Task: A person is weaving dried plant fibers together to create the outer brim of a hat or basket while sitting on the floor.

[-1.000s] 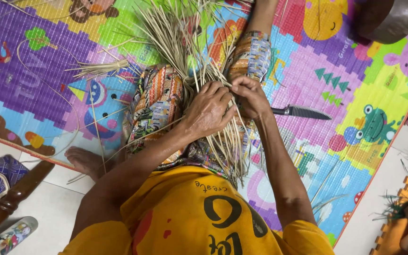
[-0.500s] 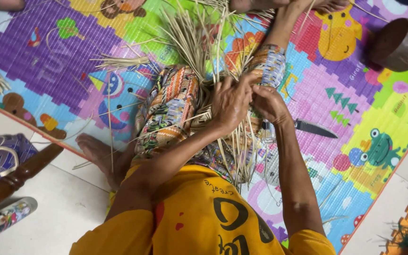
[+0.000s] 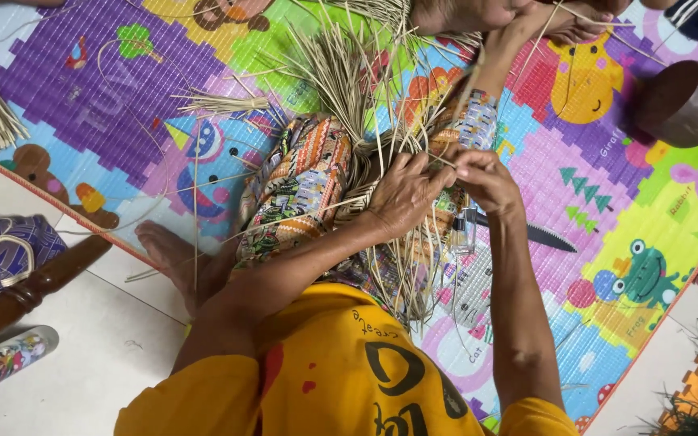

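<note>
— What are the hands doing?

— The left hand (image 3: 401, 194) is curled, fingers closed over a bundle of pale dried straw strips (image 3: 349, 73) that fans out above the lap. The right hand (image 3: 482, 178) pinches a few of the same strips between thumb and fingertips, just beside the left.

— And the arms?

— Both forearms reach forward from the yellow shirt (image 3: 341, 379), elbows bent, meeting over the patterned-cloth lap. A dark-bladed knife (image 3: 539, 236) lies on the colourful foam play mat (image 3: 123, 89), near the right wrist.

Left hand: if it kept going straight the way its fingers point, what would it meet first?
The left hand points right, toward the right hand, whose fingertips it nearly touches over the straw strips. It would likely meet that hand first.
</note>
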